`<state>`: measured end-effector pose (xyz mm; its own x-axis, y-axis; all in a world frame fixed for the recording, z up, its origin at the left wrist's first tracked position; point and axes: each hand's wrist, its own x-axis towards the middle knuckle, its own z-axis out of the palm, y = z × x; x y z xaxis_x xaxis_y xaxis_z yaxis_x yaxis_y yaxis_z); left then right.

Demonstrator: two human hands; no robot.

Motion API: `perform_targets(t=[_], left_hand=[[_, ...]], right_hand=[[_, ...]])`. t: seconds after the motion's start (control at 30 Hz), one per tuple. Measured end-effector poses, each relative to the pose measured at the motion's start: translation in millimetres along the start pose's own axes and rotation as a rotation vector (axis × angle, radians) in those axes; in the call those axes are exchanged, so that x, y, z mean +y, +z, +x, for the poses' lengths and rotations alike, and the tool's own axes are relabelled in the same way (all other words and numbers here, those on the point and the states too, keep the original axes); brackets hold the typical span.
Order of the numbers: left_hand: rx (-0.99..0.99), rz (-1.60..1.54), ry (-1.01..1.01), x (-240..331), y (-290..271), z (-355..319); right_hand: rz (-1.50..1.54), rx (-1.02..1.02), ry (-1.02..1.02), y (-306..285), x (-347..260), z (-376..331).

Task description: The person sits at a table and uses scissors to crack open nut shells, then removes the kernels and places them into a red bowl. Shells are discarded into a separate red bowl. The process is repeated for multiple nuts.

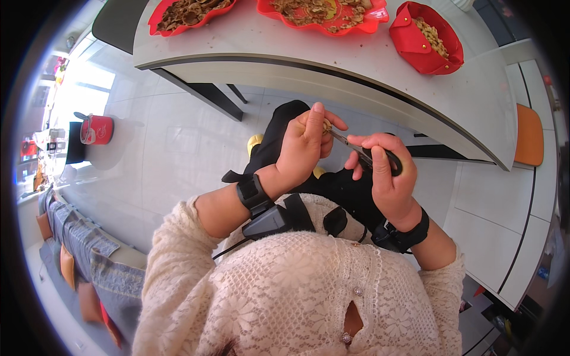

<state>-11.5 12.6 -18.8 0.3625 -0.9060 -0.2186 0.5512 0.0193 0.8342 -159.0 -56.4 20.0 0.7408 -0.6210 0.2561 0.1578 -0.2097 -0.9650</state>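
Clothing: the person is wearing a cream lace cardigan (279, 279) and black trousers (273, 157); a black wrist strap is circling each wrist.
Left hand: the left hand (301, 141) is pinching a small tan piece (326, 125), perhaps a nut, too small to tell.
Right hand: the right hand (392, 178) is gripping scissors (341, 139) by their black handles.
Tan piece: it is sitting in the left fingers, over the lap and short of the table, with the scissor tips meeting it.
Table: a white table (237, 44) is standing ahead of the hands.
Dishes: a left red tray (155, 22) and a middle red tray (378, 16) are holding brown scraps; at the right, a red snap-cornered bowl (408, 46) is holding pale kernels (431, 37).
Floor: far left, a red bucket (101, 130) is standing on pale tiles (148, 172).
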Motion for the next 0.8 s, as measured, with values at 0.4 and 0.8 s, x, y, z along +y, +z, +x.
perform_targets(t=[0.4,0.8], left_hand=[[-0.055,-0.143,-0.031,1.8,-7.5,6.0],[-0.060,-0.332,-0.084,2.3,-4.3,3.9]], right_hand=[[0.306,0.097,0.205,-2.6,8.2,3.5],[0.233,0.031,-0.006,-1.6,18.2,-3.5]])
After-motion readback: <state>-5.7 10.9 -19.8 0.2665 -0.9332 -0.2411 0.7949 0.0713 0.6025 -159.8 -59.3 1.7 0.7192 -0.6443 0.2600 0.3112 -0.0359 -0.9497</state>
